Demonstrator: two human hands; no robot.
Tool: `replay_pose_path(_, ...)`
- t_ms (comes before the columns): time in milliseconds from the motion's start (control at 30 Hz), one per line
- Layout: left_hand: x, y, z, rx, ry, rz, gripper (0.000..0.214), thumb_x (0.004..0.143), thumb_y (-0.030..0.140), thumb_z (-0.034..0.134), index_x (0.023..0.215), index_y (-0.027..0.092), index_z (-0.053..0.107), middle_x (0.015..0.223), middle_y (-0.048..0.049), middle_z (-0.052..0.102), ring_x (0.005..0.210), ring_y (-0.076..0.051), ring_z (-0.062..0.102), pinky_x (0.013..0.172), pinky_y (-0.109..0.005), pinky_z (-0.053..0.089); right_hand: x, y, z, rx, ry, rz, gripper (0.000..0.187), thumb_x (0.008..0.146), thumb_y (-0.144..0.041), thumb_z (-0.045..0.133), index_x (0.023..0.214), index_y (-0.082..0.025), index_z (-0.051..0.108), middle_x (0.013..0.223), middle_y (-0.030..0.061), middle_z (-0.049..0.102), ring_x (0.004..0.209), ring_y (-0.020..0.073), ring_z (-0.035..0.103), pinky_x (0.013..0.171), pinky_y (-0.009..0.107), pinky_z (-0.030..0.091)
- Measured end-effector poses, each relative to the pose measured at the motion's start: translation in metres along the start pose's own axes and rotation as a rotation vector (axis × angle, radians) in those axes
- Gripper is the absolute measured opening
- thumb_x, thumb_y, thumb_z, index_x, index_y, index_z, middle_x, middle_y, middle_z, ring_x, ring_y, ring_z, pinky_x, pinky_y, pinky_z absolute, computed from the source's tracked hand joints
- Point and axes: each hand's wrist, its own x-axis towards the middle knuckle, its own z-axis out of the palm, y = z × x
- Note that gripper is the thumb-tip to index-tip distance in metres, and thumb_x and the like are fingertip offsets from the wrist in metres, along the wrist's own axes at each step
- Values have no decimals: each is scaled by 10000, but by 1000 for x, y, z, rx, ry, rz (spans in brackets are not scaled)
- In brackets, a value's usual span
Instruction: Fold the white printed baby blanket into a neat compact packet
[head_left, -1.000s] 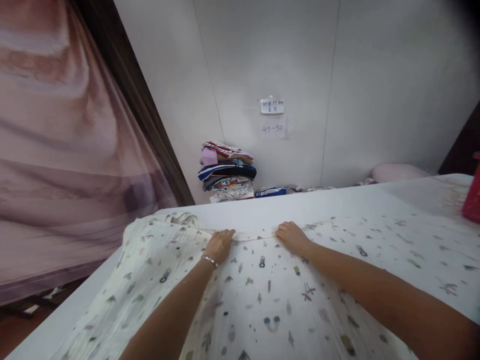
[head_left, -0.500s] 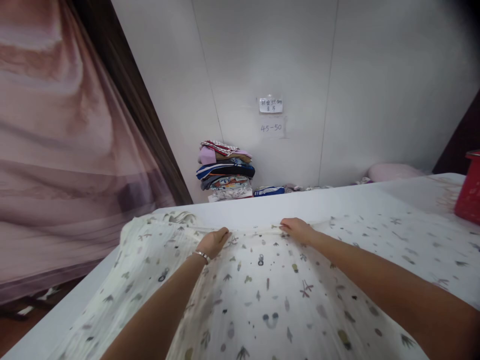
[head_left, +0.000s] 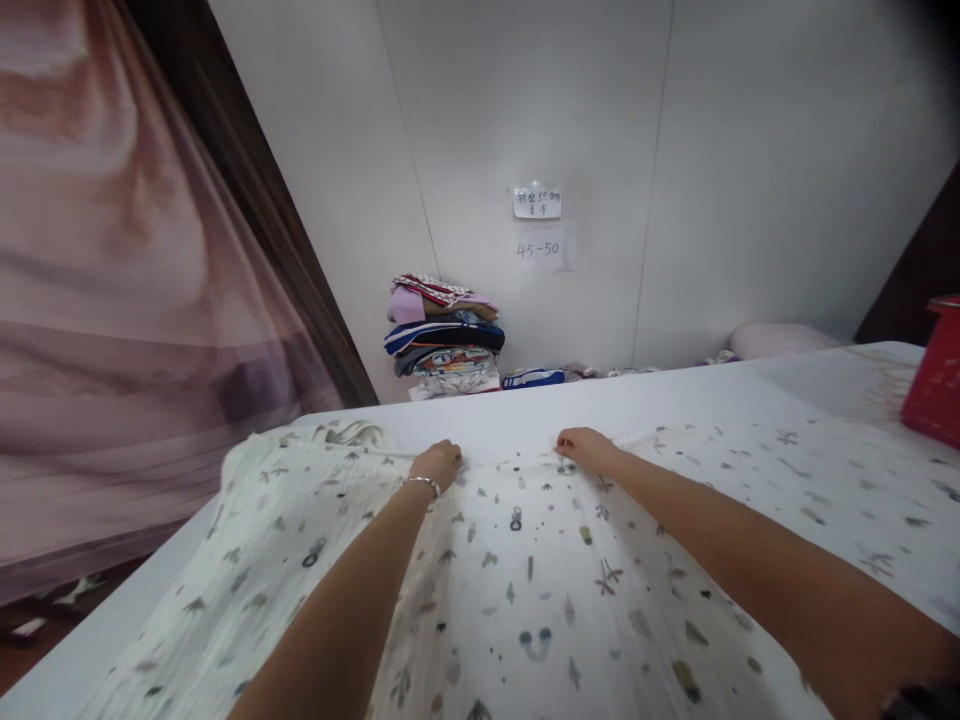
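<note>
A thin white cloth (head_left: 517,570) with small printed plants and shapes lies spread over the white table. At its far edge, my left hand (head_left: 437,464), with a silver bracelet at the wrist, is closed on the hem. Farther right along the same edge, my right hand (head_left: 589,448) pinches the cloth between thumb and fingers. The hem runs fairly straight between both hands. To the left the cloth is bunched in loose folds, and on the right it lies flatter.
Beyond the far edge of the table (head_left: 480,415) is a stack of folded fabrics (head_left: 446,335) against the wall. A red basket (head_left: 936,375) stands at the right. Pink curtain fabric (head_left: 135,300) hangs at the left. Paper labels (head_left: 538,203) are on the wall.
My left hand has shifted slightly up and along the hem, its fingers now turned more downward. My right hand stays nearly in place at the edge. The view has tilted a little.
</note>
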Motion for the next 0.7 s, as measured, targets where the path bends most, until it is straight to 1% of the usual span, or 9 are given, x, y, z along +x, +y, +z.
replay_pose_path(100,1,-3,1,-6,44,11,240,811,274,418,885,215,639,1088,-58,596,1033,-177,529,839,-271,403,-2,1,0,-45,75,-37,248,868,-263,409,868,-182,643,935,64,633,856,174,550,676,240,359)
replay_pose_path(167,1,-5,1,-2,40,4,221,792,280,446,864,216,645,1074,-51,613,1036,-179,529,878,-284,382,-2,1,0,-64,74,-33,238,865,-289,426,867,-183,640,943,67,622,878,180,542,671,241,356)
replay_pose_path(267,1,-6,0,3,0,-29,215,772,329,481,851,225,651,1037,-44,644,982,-197,561,942,-370,334,0,1,1,-93,52,-25,228,845,-331,472,886,-186,642,986,75,602,948,197,519,692,247,357)
replay_pose_path(333,1,-6,-3,0,-22,-50,250,781,396,468,826,237,655,1020,-31,656,941,-197,578,980,-432,281,1,1,0,-146,39,-20,230,838,-337,488,897,-182,647,1008,82,596,983,210,504,731,260,354)
replay_pose_path(400,0,-7,-7,1,-31,-63,294,791,443,443,787,241,657,997,-26,664,919,-194,585,994,-463,245,2,1,-2,-222,17,-15,233,834,-349,500,890,-181,651,994,87,603,979,219,507,762,279,345)
replay_pose_path(500,-1,-6,-13,14,-14,-66,295,796,434,441,766,237,658,972,-37,668,909,-192,584,968,-436,267,3,-2,-7,-317,0,-42,228,842,-350,500,840,-176,647,961,93,612,958,225,515,774,293,334)
replay_pose_path(600,-1,-5,-20,14,41,-55,299,807,418,426,789,230,658,968,-41,665,900,-177,582,926,-371,303,1,-4,-14,-318,28,-94,214,870,-301,460,825,-160,615,965,106,609,953,219,517,760,283,331)
replay_pose_path(700,-3,-6,-25,2,94,-57,292,815,419,416,866,243,643,1004,-25,660,913,-163,579,921,-331,305,1,-4,-24,-217,44,-23,261,919,-310,347,904,-166,564,932,98,623,853,193,552,668,261,335)
